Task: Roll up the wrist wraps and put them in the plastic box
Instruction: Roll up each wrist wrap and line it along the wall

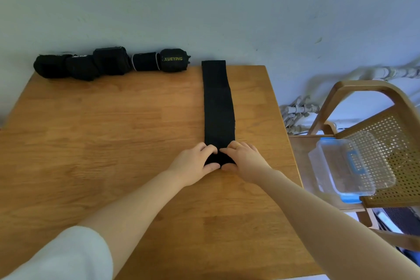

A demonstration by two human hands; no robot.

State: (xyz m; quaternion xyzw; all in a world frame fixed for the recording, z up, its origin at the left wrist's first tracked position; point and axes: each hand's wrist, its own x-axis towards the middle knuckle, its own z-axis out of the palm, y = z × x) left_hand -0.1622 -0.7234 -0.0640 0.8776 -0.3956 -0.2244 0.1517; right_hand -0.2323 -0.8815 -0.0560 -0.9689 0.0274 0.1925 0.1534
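Pinching the near end of the flat wrist wrap (218,107) with left hand (193,165) and right hand (244,162), fingers curling round the first small turn, toward the tabletop (113,134) right edge. Stretching away unrolled to the far edge. Lying along the far left edge, five rolled wraps (109,63). Waiting empty on a chair (386,125) beyond the right edge, the plastic box (350,166). Judging the boxing not yet begun.

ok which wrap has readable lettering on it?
The rolled wrap at the right end of the row by the wall: yellow XUEYING print on its face. The other rolls show no legible text.
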